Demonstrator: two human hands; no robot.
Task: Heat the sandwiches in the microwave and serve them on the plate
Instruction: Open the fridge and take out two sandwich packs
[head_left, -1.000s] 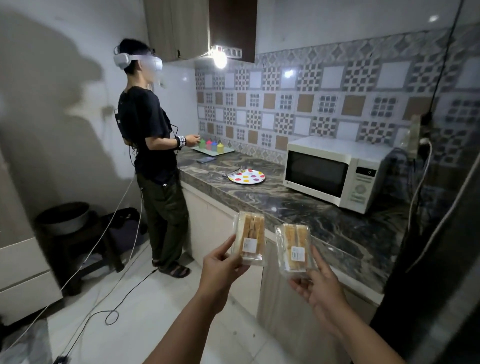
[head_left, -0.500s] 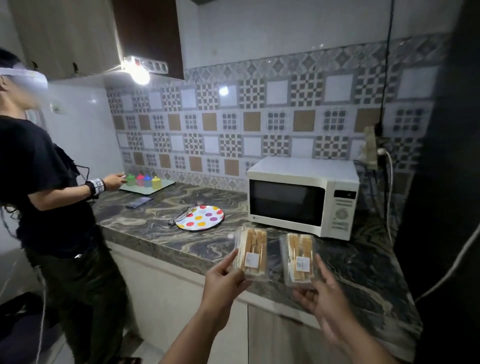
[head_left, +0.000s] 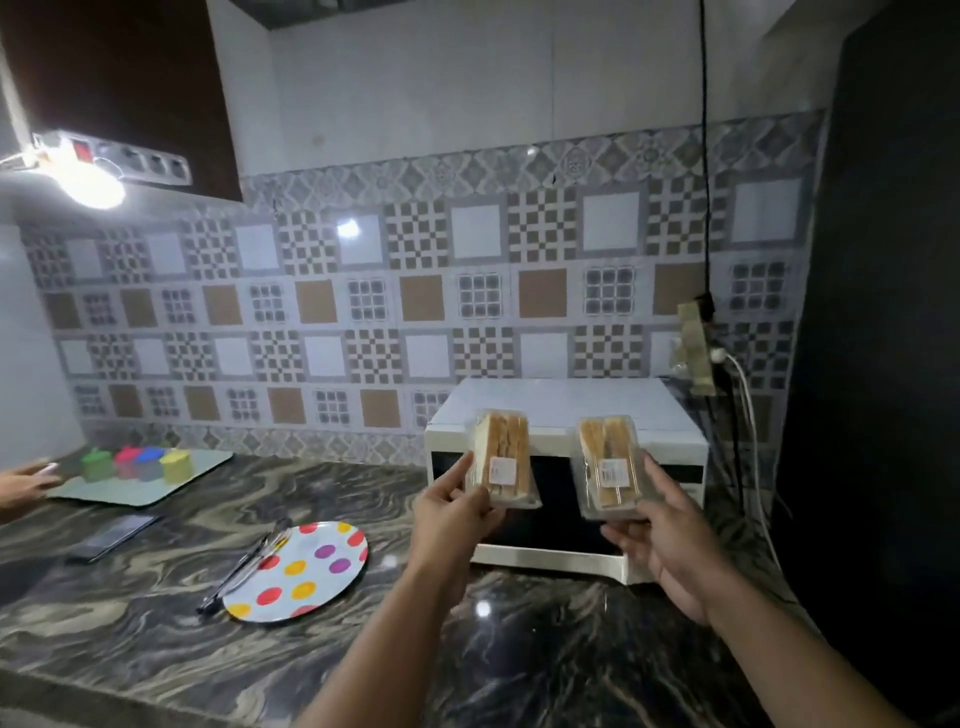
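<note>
- two packs are being held up in front of the microwave (head_left: 566, 415), one per hand: the left hand (head_left: 452, 512) is pinching the left sandwich (head_left: 503, 457), the right hand (head_left: 670, 540) is gripping the right sandwich (head_left: 605, 467) from its lower right side.
- both hands are clamped on their packs, thumbs on the near face, fingers behind; the hands are sitting apart, with a gap of dark microwave door showing between the packs.
- each pack is standing nearly upright, its long axis running top to bottom, the right one tilting slightly to the left at its top.
- the microwave is lying straight ahead, beyond the packs, its door shut; the handle is not showing, and its control panel is sitting behind the right sandwich and hand, so the right hand is looking nearer to that side.
- my judgement: with both hands full, one pack is going to need setting down on the tabletop (head_left: 156, 649) before the door can be opened, and the wrappers are still sealed.
- the plate (head_left: 311, 577), spotted in bright colours, is lying down and to the left of the left hand, well apart, with tongs (head_left: 244, 566) resting across its left rim.
- each pack is carrying a small white sticker on its near face; the print is too small to read, and no brand is legible on the microwave.
</note>
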